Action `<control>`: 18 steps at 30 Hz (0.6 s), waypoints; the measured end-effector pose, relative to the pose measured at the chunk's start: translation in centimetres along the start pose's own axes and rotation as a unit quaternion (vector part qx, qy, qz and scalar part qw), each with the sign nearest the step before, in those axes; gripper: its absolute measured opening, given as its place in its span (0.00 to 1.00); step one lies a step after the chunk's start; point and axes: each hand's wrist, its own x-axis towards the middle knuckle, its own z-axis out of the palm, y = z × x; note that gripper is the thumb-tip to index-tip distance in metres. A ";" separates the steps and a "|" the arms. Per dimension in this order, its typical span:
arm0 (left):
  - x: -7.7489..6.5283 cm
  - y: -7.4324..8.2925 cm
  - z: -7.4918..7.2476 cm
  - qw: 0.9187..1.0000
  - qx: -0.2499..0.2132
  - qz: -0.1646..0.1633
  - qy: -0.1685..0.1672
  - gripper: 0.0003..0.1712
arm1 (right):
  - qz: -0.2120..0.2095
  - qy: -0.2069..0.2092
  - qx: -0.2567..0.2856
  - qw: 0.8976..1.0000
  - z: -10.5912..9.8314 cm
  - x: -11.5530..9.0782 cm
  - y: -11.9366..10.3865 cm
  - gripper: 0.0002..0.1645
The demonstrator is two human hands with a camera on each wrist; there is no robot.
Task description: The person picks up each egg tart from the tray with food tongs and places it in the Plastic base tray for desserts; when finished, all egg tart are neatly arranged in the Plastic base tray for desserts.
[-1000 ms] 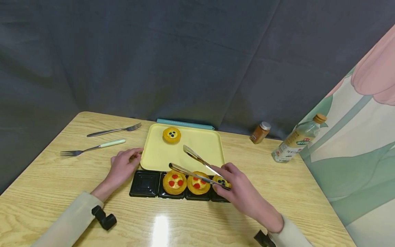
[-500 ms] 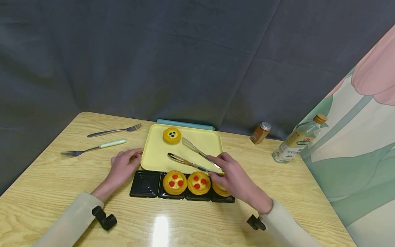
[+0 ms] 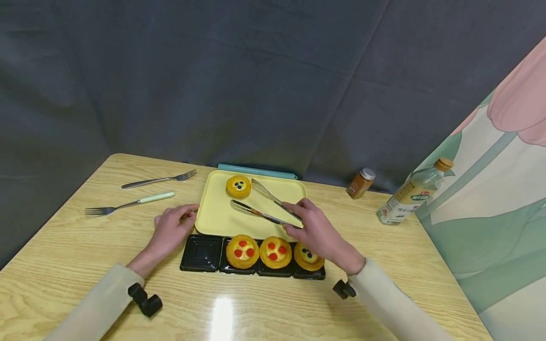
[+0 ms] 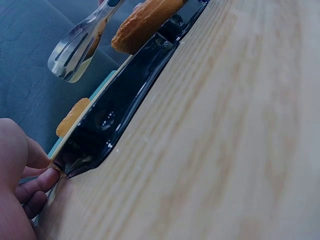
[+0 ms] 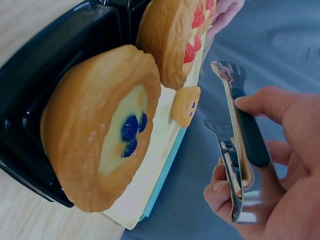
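My right hand (image 3: 317,229) grips metal tongs (image 5: 250,131), their arms spread with nothing between them. Their tips hang over a yellow tray (image 3: 217,219), close to the egg tart with blueberries (image 3: 238,186) on its far left part. At the tray's left edge, my left hand (image 3: 172,231) pinches the rim between thumb and fingers. A black plastic container (image 3: 200,254) lies along the tray's near side. Its leftmost compartment is bare; the others hold two tarts with red fruit (image 3: 242,252) and, at the right end, a blueberry tart (image 5: 100,130), partly behind my right hand in the head view.
Two forks lie left of the tray, one all metal (image 3: 159,181) and one with a pale green handle (image 3: 157,197). A teal stick (image 3: 257,171) lies behind the tray. Toward the back right stand a spice jar (image 3: 360,183) and a bottle (image 3: 414,194). A dark curtain (image 3: 213,85) hangs behind.
My right hand has moved away and to the left with the tongs, off the rightmost tart and over the tray, toward the tart there. My left hand has stayed put.
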 end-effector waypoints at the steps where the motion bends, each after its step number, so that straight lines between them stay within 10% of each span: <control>1: 0.0 0.0 0.0 1.000 0.000 0.000 0.000 0.20 | 0.000 0.000 0.001 1.000 0.0 0.2 0.1 0.31; 18: -0.1 0.2 -0.1 1.000 0.000 -0.004 -0.004 0.20 | 0.021 -0.012 -0.014 1.000 0.3 3.2 0.9 0.31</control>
